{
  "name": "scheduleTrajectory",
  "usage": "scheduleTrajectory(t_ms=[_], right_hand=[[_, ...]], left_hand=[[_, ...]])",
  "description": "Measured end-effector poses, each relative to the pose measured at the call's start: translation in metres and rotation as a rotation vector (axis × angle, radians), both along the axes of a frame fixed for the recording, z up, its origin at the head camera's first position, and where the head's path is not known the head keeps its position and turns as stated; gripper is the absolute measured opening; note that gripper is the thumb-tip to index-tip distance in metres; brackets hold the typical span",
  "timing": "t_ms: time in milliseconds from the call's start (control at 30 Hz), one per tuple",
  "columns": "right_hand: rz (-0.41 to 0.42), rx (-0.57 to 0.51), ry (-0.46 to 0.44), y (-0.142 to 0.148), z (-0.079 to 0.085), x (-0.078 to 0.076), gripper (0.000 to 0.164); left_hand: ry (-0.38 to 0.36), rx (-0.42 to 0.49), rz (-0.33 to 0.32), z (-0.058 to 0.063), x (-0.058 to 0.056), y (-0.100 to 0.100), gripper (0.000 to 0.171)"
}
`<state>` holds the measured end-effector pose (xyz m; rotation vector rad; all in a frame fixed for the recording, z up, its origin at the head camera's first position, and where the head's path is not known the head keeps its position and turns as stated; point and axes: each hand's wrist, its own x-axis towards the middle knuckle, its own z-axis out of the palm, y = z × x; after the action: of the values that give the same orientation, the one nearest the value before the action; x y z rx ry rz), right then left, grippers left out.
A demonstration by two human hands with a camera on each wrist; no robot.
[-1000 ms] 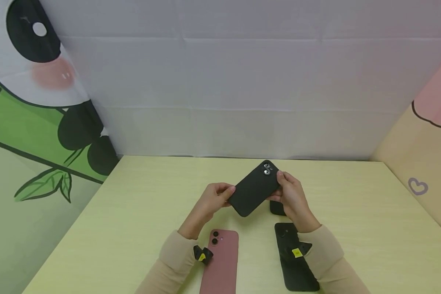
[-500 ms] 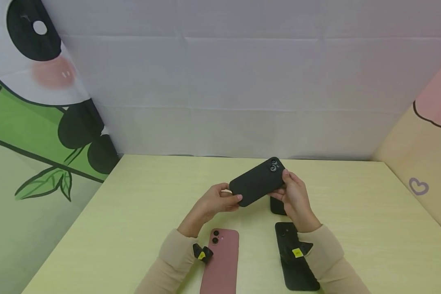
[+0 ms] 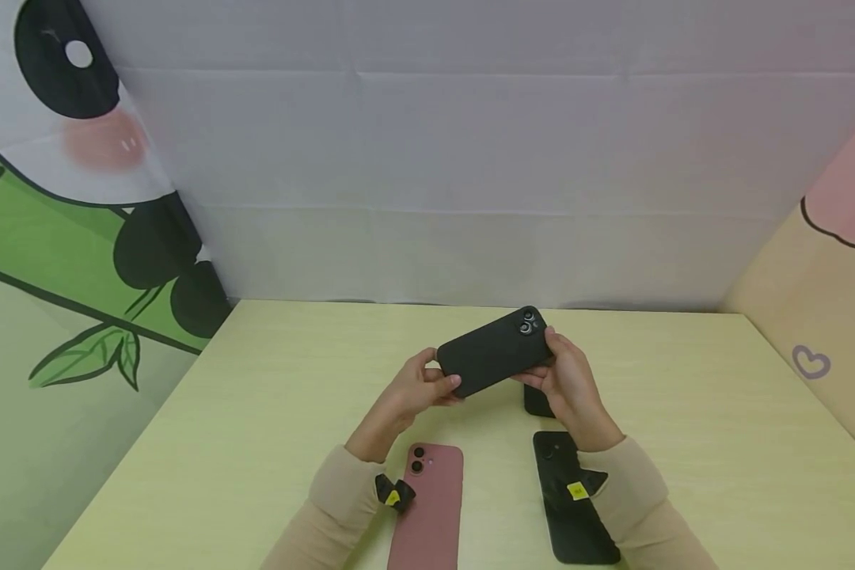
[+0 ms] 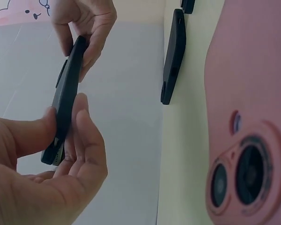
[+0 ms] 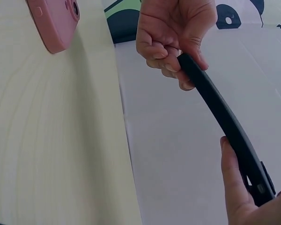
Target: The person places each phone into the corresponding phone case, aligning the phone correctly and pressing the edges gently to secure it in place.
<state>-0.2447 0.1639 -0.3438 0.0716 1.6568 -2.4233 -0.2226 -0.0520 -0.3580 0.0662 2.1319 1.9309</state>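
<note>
A black-cased smartphone [image 3: 488,356] is held up over the table, its back with the camera lenses facing the head camera and its camera end tipped up to the right. My left hand [image 3: 415,385] pinches the lower left end, thumb on the back and fingers behind. At the camera end, my right hand [image 3: 572,381] grips the corner between thumb and fingers. In the left wrist view, a pale edge with small holes shows at the end by the left fingers. The right wrist view shows the case side [image 5: 229,124] slightly bowed, with a small opening near the camera end.
A pink phone [image 3: 433,507] lies camera side up beside the left wrist. One black phone [image 3: 559,522] lies partly under the right sleeve; another [image 3: 537,402] is mostly hidden behind the right hand. The pale yellow table [image 3: 292,412] meets a white backdrop [image 3: 399,253].
The phone has turned to lie flatter across the view, its left end rising. My left thumb has shifted onto its lower left corner; both hands keep hold.
</note>
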Motion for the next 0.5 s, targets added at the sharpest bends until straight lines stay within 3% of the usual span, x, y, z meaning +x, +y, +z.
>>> scheduleTrajectory(t_ms=[167, 500], right_hand=[[0.03, 0.021, 0.028, 0.0, 0.001, 0.0, 0.04], [0.01, 0.184, 0.057, 0.002, 0.002, -0.003, 0.051]], left_hand=[[0.02, -0.021, 0.019, 0.003, 0.0, -0.005, 0.037], [0.047, -0.025, -0.068, 0.012, -0.001, -0.021, 0.042]])
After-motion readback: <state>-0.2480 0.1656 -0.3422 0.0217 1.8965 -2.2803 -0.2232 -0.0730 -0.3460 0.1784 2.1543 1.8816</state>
